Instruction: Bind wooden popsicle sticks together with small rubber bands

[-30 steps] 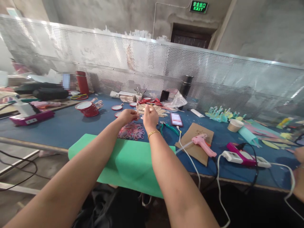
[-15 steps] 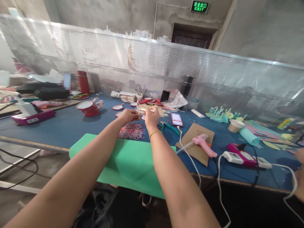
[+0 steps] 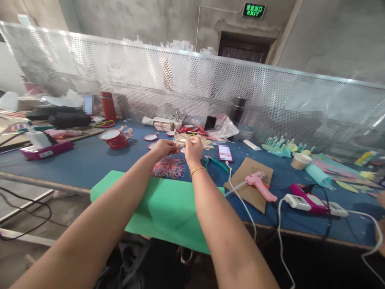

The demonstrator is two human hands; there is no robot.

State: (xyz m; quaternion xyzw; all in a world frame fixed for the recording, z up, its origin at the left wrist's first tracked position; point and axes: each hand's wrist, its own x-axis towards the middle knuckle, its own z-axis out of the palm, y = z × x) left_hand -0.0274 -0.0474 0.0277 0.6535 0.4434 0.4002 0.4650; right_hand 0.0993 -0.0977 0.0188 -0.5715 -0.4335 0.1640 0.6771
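My left hand [image 3: 167, 148] is closed on a thin flat wooden stick [image 3: 176, 135] that stands upright from the fingertips. Close beside it, my right hand [image 3: 194, 151] pinches a pale, pen-like stick [image 3: 190, 141], its tip pointing toward the left hand. Behind both hands lies a heap of flat wooden sticks [image 3: 206, 142]. A tangle of pink, purple and white cords or bands [image 3: 170, 167] rests just below my hands. Under my forearms a green sheet [image 3: 162, 206] hangs over the table's front edge.
Stacked red-rimmed discs [image 3: 116, 139] stand left, near a red bottle [image 3: 107, 106]. Right are green-handled pliers [image 3: 219, 164], a phone [image 3: 225, 153], a pink glue gun [image 3: 261, 186] on cardboard [image 3: 240, 173], and a purple power strip [image 3: 309, 199] with trailing cables. A perforated metal screen [image 3: 135, 76] closes the back.
The whole view has shifted slightly, so everything sits a little lower and further right. Both hands keep nearly the same pose and hold the same things.
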